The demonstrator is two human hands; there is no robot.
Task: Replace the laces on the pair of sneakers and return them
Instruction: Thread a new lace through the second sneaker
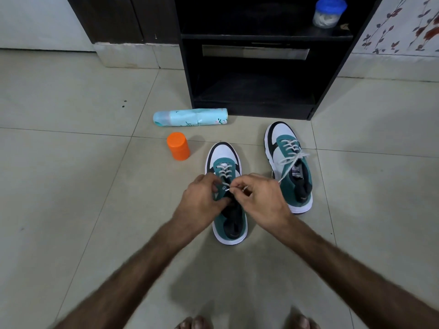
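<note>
Lacing: right hand [259, 200] pinches lace tip [228, 189] above near sneaker [229, 205].
Left hand [202, 198]: fingers curled, holding sneaker's eyelet edge.

Floor: pale greenish tiles [71, 162] with dark grout lines, a few small dark specks on the left.
Spray can: light blue can [191, 117] with a floral print, lying on its side just in front of the black unit's left corner.
Orange container: small orange jar [178, 146], upright, near the can, on the side away from the unit.
Shelf unit: black open cabinet [259, 67] standing on the floor, shelves dark inside.
Tub: clear tub with a blue lid [329, 11] on the upper shelf, something white inside.
Wall: right side, white with a printed leaf and branch pattern [399, 27].
Door: dark wooden panels [114, 17] at upper left, above a pale stone sill [128, 55].
Feet: bare toes [194, 322] at the bottom edge.
</note>
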